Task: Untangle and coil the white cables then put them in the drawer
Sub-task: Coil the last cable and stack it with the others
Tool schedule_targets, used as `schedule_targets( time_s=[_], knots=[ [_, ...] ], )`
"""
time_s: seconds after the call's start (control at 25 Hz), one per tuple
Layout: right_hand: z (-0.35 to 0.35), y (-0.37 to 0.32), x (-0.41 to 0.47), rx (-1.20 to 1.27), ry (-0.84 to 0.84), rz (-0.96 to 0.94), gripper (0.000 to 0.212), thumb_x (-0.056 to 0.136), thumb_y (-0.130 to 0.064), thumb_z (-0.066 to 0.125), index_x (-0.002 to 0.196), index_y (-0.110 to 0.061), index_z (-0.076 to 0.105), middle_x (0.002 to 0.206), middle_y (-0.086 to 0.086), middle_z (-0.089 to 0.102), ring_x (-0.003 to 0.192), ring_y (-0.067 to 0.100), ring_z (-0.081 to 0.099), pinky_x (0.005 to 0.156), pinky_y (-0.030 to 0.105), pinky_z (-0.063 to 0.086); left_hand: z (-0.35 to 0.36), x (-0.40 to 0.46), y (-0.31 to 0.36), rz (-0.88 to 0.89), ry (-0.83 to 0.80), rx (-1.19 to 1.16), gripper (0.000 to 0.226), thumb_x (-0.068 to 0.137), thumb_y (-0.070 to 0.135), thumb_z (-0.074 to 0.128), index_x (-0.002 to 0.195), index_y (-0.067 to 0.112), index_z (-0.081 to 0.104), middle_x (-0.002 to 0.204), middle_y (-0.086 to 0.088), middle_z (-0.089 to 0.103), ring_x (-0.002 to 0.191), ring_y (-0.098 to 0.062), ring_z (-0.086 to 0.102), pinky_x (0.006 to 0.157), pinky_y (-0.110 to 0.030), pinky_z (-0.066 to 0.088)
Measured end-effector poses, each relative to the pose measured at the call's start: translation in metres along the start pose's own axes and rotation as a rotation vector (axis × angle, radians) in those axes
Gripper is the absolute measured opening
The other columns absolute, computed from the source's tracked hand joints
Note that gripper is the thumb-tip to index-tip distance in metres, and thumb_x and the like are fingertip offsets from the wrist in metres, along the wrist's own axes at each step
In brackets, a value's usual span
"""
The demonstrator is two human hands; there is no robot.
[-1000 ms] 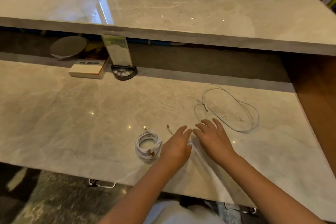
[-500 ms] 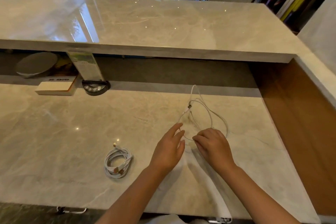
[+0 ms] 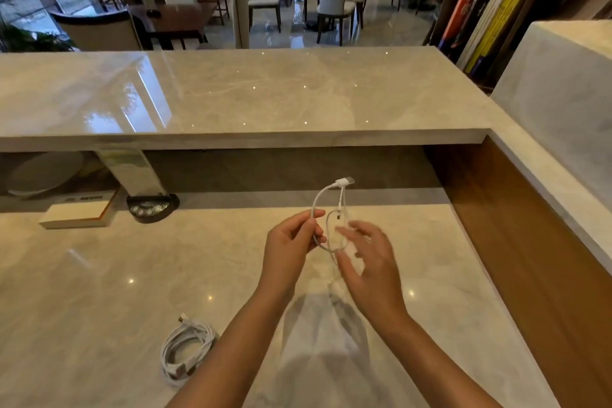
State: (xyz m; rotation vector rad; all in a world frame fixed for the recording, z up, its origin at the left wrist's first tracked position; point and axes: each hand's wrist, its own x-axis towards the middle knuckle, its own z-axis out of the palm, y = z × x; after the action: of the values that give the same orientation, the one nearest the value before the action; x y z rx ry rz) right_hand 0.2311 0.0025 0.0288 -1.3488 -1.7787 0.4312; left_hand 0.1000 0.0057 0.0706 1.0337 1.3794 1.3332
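A thin white cable (image 3: 341, 200) is held up above the marble desk (image 3: 99, 275) in a small loop, its USB plug pointing up and to the right. My left hand (image 3: 291, 242) pinches the left side of that loop between thumb and fingers. My right hand (image 3: 367, 258) is blurred with fingers spread, and the bottom of the loop passes by its thumb. A second white cable (image 3: 187, 351), coiled into a bundle, lies on the desk near the front edge, left of my left forearm. No drawer is in view.
A raised marble counter (image 3: 231, 93) runs across behind the desk. Under it at the left sit a white box (image 3: 77, 215), a black dial device (image 3: 152, 209) and a round plate (image 3: 43, 172). A wooden side panel (image 3: 530, 258) closes the right.
The loose cable came off the desk and was gathered from wide loops into a small loop held in my hands. The view tilted up; the coiled bundle stayed put.
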Motion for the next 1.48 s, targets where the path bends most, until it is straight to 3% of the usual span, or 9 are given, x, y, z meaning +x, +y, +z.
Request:
schedule_targets(
  time_s=[0.12, 0.2, 0.36, 0.68, 0.84, 1.08, 1.2, 1.32, 1.48],
  knots=[
    [-0.031, -0.012, 0.043, -0.323, 0.136, -0.356, 0.046, 0.088, -0.026, 0.050, 0.133, -0.024, 0.043, 0.138, 0.007, 0.045, 0.128, 0.021, 0.035, 0.106, 0.033, 0.029, -0.005, 0.012, 0.037, 0.132, -0.173, 0.161, 0.026, 0.092, 0.007, 0.051, 0.092, 0.025, 0.069, 0.068, 0.000, 0.062, 0.061, -0.004, 0.059, 0.068, -0.020, 0.053],
    [-0.049, -0.022, 0.077, -0.346, 0.095, -0.435, 0.038, 0.088, -0.028, 0.048, 0.125, -0.022, 0.053, 0.128, 0.003, 0.057, 0.123, 0.019, 0.044, 0.107, 0.045, 0.026, -0.006, 0.020, 0.063, 0.207, -0.301, 0.235, 0.027, 0.092, 0.006, 0.051, 0.092, 0.027, 0.067, 0.069, 0.000, 0.062, 0.063, -0.004, 0.059, 0.068, -0.019, 0.052],
    [-0.077, -0.039, 0.115, -0.177, 0.005, -0.513, 0.020, 0.084, -0.020, 0.058, 0.098, -0.010, 0.070, 0.085, 0.004, 0.072, 0.077, 0.020, 0.067, 0.074, 0.033, 0.050, -0.011, 0.037, 0.088, 0.282, -0.389, 0.265, 0.022, 0.093, 0.011, 0.050, 0.096, 0.023, 0.069, 0.068, 0.004, 0.063, 0.065, -0.008, 0.060, 0.068, -0.017, 0.051],
    [-0.097, -0.036, 0.147, 0.053, 0.180, -0.119, 0.011, 0.087, -0.019, 0.062, 0.094, -0.010, 0.061, 0.081, 0.002, 0.067, 0.060, 0.005, 0.062, 0.055, 0.012, 0.050, -0.019, 0.054, 0.068, 0.175, -0.444, 0.338, 0.017, 0.093, 0.012, 0.050, 0.094, 0.019, 0.066, 0.084, -0.001, 0.067, 0.082, -0.012, 0.066, 0.083, -0.025, 0.054],
    [-0.099, -0.039, 0.151, 0.037, 0.295, -0.132, 0.010, 0.089, -0.020, 0.060, 0.093, -0.010, 0.061, 0.081, -0.003, 0.064, 0.061, 0.008, 0.061, 0.054, 0.018, 0.051, -0.011, 0.054, 0.067, 0.111, -0.566, 0.448, 0.019, 0.094, 0.012, 0.046, 0.094, 0.017, 0.064, 0.085, 0.001, 0.066, 0.081, -0.006, 0.066, 0.083, -0.023, 0.054],
    [-0.114, -0.019, 0.157, 0.107, 0.493, 0.111, 0.009, 0.090, -0.020, 0.058, 0.091, -0.012, 0.061, 0.087, 0.002, 0.067, 0.080, 0.011, 0.060, 0.063, 0.019, 0.047, -0.028, 0.056, 0.108, 0.083, -0.683, 0.444, 0.017, 0.094, 0.012, 0.045, 0.092, 0.012, 0.062, 0.078, 0.000, 0.061, 0.074, -0.010, 0.063, 0.081, -0.029, 0.055],
    [-0.111, -0.011, 0.145, 0.007, 0.491, 0.165, 0.012, 0.090, -0.023, 0.058, 0.092, -0.012, 0.063, 0.088, 0.001, 0.065, 0.081, 0.012, 0.057, 0.063, 0.020, 0.041, -0.047, 0.061, 0.131, 0.100, -0.643, 0.349, 0.014, 0.091, 0.010, 0.051, 0.095, 0.008, 0.064, 0.074, 0.000, 0.063, 0.070, -0.010, 0.064, 0.071, -0.024, 0.055],
    [-0.102, -0.002, 0.124, -0.128, 0.452, 0.188, 0.014, 0.090, -0.024, 0.059, 0.092, -0.012, 0.064, 0.085, 0.000, 0.063, 0.075, 0.012, 0.052, 0.063, 0.026, 0.042, -0.061, 0.055, 0.107, 0.005, -0.594, 0.519, 0.013, 0.089, 0.012, 0.056, 0.087, 0.012, 0.068, 0.072, 0.000, 0.067, 0.069, -0.011, 0.065, 0.072, -0.026, 0.056],
    [-0.085, 0.014, 0.093, -0.390, 0.226, 0.286, 0.013, 0.092, -0.026, 0.055, 0.091, -0.016, 0.063, 0.081, 0.001, 0.065, 0.067, 0.015, 0.053, 0.053, 0.023, 0.035, -0.065, 0.028, 0.059, -0.190, -0.592, -0.102, 0.027, 0.084, 0.003, 0.058, 0.108, 0.012, 0.065, 0.074, -0.001, 0.064, 0.070, -0.012, 0.062, 0.076, -0.034, 0.056]
  ],
)
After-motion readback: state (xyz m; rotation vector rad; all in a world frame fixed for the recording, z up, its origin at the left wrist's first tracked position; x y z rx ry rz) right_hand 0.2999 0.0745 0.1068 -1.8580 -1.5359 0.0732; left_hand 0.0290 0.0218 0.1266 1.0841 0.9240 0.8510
